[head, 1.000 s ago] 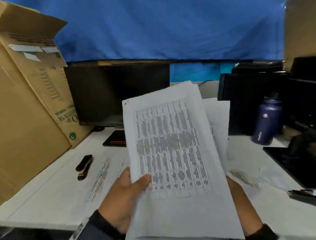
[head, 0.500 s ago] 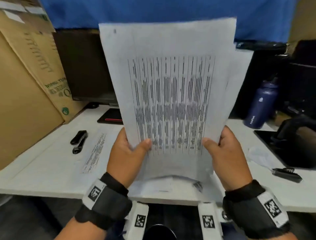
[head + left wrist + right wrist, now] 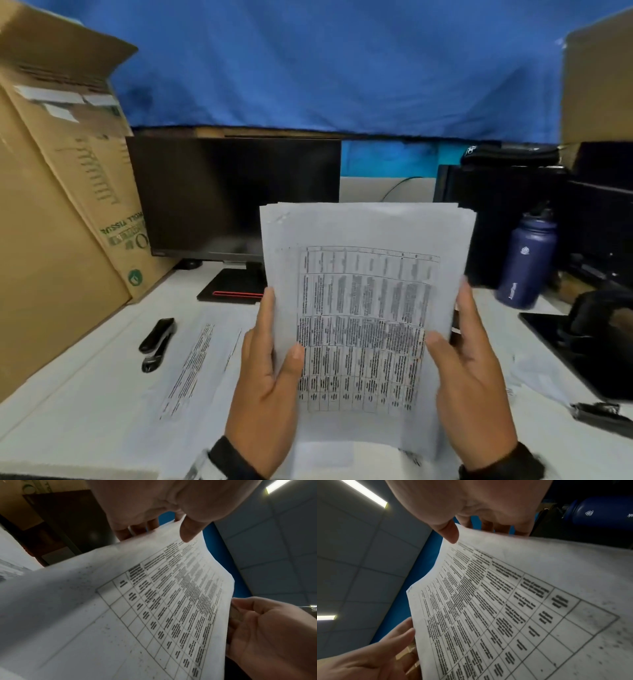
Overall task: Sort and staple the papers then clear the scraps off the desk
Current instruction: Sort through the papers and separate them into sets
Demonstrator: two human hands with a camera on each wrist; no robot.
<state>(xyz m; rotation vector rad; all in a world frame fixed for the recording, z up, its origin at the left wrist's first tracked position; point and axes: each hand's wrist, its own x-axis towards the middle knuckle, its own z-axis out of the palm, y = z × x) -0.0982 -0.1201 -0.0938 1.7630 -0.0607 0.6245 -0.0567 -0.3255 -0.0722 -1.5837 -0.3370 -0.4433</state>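
Note:
A stack of white papers [image 3: 366, 308] with a printed table on the top sheet stands upright above the desk, held by both hands. My left hand [image 3: 270, 370] holds its left edge, thumb on the front and fingers behind. My right hand [image 3: 469, 373] holds the right edge the same way. In the left wrist view the thumb presses the papers [image 3: 154, 608]; the right wrist view shows the same sheet [image 3: 513, 608]. A black stapler [image 3: 157, 342] lies on the desk at the left. More printed sheets [image 3: 191, 370] lie flat beside it.
A big cardboard box [image 3: 58, 222] leans at the left. A dark monitor [image 3: 233, 195] stands behind. At the right are a navy bottle [image 3: 525, 263], black equipment [image 3: 582, 329], crumpled paper scraps [image 3: 537, 373] and a small black tool [image 3: 599, 411].
The papers dropped from high in view to lower over the desk, and their edges now line up more squarely. Both hands have slid up to the stack's side edges.

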